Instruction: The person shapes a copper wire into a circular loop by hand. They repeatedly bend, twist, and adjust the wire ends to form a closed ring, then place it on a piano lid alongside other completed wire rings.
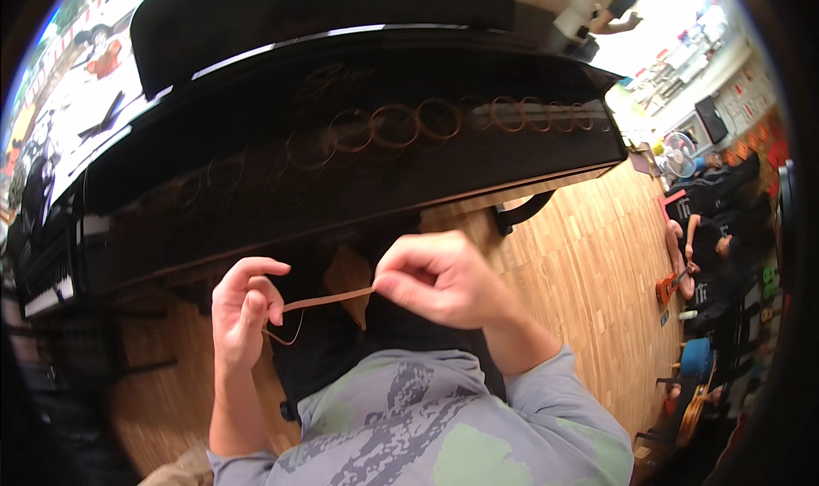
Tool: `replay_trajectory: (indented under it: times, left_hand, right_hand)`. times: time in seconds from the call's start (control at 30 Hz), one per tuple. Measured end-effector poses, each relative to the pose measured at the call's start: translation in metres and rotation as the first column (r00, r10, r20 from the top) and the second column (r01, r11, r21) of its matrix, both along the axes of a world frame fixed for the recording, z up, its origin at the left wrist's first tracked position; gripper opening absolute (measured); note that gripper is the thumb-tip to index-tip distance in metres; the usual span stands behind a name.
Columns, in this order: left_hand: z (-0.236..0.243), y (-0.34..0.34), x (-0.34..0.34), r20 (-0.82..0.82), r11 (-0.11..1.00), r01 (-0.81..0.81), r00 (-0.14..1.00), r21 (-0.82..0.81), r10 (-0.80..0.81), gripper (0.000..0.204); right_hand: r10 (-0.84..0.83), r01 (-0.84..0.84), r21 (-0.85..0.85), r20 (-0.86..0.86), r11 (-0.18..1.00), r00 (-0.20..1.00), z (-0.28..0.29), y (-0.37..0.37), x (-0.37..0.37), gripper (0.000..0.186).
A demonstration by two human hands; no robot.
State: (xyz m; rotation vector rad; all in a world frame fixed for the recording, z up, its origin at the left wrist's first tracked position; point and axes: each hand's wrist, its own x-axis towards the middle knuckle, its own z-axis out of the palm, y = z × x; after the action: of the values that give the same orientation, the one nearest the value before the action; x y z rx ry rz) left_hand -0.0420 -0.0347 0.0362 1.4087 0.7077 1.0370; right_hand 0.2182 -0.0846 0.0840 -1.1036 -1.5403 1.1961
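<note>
A thin tan, copper-coloured strip (328,300) is stretched almost level between my hands, above my lap. At its right end my right hand (439,279) pinches it between thumb and forefinger. My left hand (244,307) has its fingers curled around the other end, the forefinger raised and bent. A thin loose loop (299,331) of the same colour hangs below the left fingers. Whether the strip is flat band or bundled wire is too small to tell.
In front of me stands a black piano (409,166), its keys (49,298) showing at far left. Several copper-coloured rings (395,126) lie in a row along its lid. On the right, a person sits holding a small orange guitar (668,289); a fan (678,149) stands behind.
</note>
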Motion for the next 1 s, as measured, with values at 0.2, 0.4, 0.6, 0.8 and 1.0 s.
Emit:
replay_trajectory:
  times: [0.2, 0.4, 0.6, 0.8, 1.0]
  left_hand:
    - [0.029, 0.005, -0.013, -0.398, 0.962, -0.046, 0.904, 0.27, 0.155, 0.025]
    - [0.03, 0.007, -0.022, -0.397, 0.92, -0.116, 0.876, 0.375, 0.273, 0.029]
    - [0.035, -0.003, -0.032, -0.342, 0.825, -0.143, 0.861, 0.546, 0.376, 0.031]
    - [0.029, -0.015, -0.052, -0.271, 0.797, -0.204, 0.868, 0.569, 0.416, 0.03]
    - [0.008, -0.017, -0.036, -0.22, 0.919, -0.192, 0.935, 0.344, 0.278, 0.023]
  right_hand:
    - [-0.088, 0.09, -0.024, 0.07, 0.996, 0.994, -0.017, 0.007, 0.001, 0.003]
    - [-0.096, 0.098, -0.032, 0.058, 0.995, 0.994, -0.015, 0.011, 0.001, 0.006]
    - [-0.299, 0.153, 0.339, 0.433, 0.928, 0.85, -0.007, 0.012, 0.016, 0.03]
    - [-0.527, 0.146, 0.613, 0.505, 0.776, 0.684, 0.003, 0.006, 0.054, 0.053]
    - [-0.636, 0.061, 0.805, 0.416, 0.59, 0.65, 0.023, 0.007, 0.059, 0.051]
